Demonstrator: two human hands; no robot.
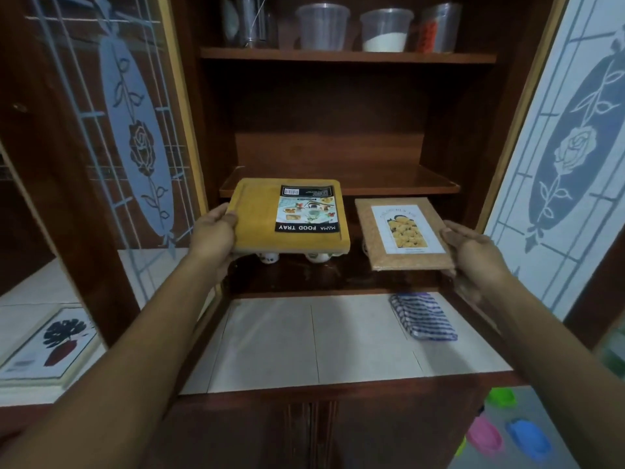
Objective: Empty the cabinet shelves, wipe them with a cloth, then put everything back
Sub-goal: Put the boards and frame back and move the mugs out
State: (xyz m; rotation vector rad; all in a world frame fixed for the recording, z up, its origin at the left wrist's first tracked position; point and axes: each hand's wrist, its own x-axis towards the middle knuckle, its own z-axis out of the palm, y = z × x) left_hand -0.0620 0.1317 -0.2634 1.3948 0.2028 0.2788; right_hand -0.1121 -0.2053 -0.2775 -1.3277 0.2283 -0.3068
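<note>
Left hand [214,231] grips the yellow tray [291,214], right hand [473,253] the cork board [402,233], each by its outer edge, seemingly to keep both level.

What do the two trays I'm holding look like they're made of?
Yellow food tray: likely wood or bamboo, matte, with a groove along its rim. Speckled tray: looks like cork or pressed fibre, grainy tan surface.
</note>
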